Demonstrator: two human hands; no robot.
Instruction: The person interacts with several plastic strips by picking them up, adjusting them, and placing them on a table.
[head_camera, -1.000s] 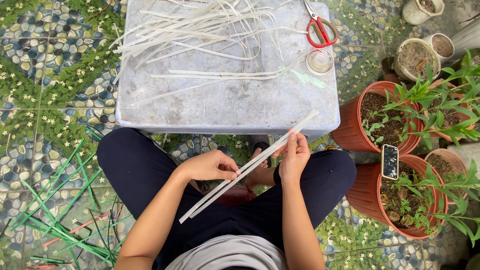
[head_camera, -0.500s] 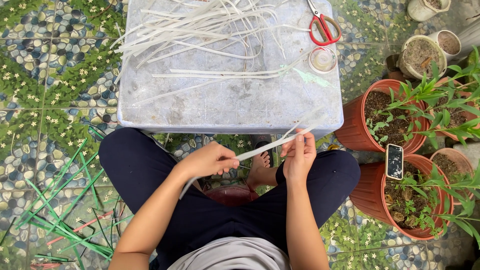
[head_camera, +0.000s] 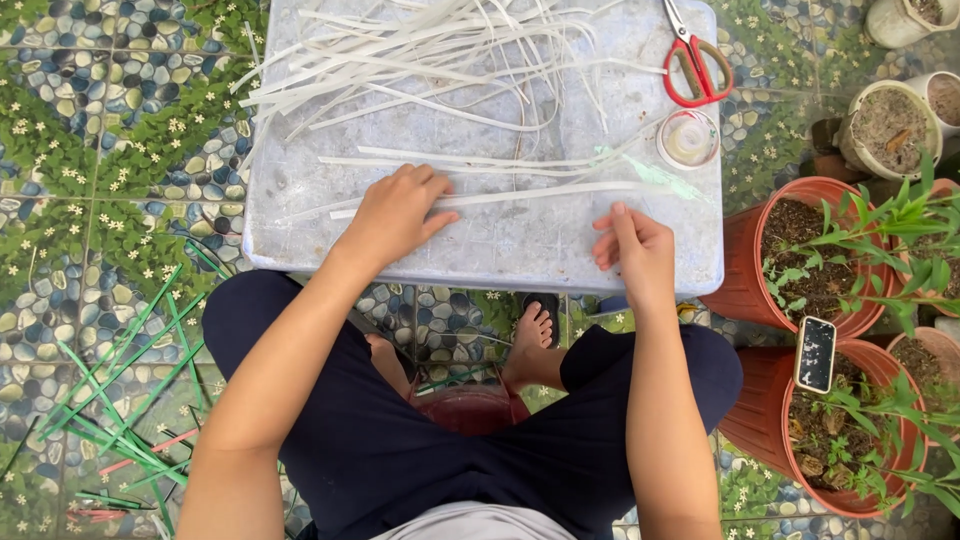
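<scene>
Neither hand has a closed grip: the left hand (head_camera: 395, 212) lies flat, fingers spread, pressing a long pale strip (head_camera: 520, 195) onto the desk (head_camera: 500, 255). That strip is thin, flat and off-white, lying crosswise near the desk's front edge. The right hand (head_camera: 635, 250) rests loosely open at that edge, just below the strip's right part. More pale strips (head_camera: 420, 60) are heaped farther back, beside red-handled scissors (head_camera: 695, 65) and a small round container (head_camera: 688, 139).

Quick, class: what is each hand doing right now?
Left hand: open, flat on a pale strip.
Right hand: open, holding nothing, fingertips near the strip.
</scene>
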